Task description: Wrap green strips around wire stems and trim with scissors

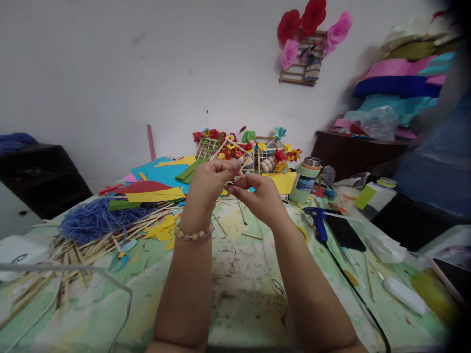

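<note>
My left hand [209, 182] and my right hand [259, 196] are raised together above the table [243, 289], fingertips meeting. Both pinch a small thin piece [237, 177] between them; it is too small to name. A bead bracelet [193, 234] circles my left wrist. Behind my hands stand wooden lattice frames with paper flowers [243, 149]. A thin green stick [242, 213] lies on the table just below my right hand.
Wooden sticks [84, 245] and blue yarn [91, 218] lie at left, with scissors [119, 257] nearby. Coloured paper sheets [158, 181] sit behind. At right are a tumbler [307, 180], a blue glue gun [318, 220] with black cord, and a phone [342, 233]. A flower frame [309, 44] hangs on the wall.
</note>
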Motion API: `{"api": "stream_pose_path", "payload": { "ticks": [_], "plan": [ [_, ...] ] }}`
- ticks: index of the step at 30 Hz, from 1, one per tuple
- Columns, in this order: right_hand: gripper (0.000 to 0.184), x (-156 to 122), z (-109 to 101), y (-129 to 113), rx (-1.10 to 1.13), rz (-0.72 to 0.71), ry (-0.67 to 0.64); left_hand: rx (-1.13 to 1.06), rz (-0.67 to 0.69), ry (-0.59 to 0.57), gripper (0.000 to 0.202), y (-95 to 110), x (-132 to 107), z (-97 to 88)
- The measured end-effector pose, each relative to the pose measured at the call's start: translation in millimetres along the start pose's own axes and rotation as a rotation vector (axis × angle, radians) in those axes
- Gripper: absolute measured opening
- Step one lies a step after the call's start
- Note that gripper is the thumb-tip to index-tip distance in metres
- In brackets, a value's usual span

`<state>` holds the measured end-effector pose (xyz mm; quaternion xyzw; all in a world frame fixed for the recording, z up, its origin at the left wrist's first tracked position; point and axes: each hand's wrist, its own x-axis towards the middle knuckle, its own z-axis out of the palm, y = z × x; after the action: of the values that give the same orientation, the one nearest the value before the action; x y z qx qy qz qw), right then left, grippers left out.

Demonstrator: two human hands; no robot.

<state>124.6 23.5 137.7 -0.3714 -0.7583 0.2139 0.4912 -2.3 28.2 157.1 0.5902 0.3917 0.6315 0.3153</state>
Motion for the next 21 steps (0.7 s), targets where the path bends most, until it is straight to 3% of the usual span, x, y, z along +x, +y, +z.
{"api": "stream_pose_path", "payload": {
  "ticks": [10, 21],
  "plan": [
    [0.018, 1.1, 3.5, 2.8, 0.061, 0.049, -0.089, -0.013, 0.0, 0.078, 0.039, -8.1, 2.7, 3.7],
    [0.02, 2.1, -14.1, 6.6, 0.062, 0.107, -0.294, -0.023, -0.003, 0.052, 0.041, -8.6, 3.4, 9.7]
  ]
}}
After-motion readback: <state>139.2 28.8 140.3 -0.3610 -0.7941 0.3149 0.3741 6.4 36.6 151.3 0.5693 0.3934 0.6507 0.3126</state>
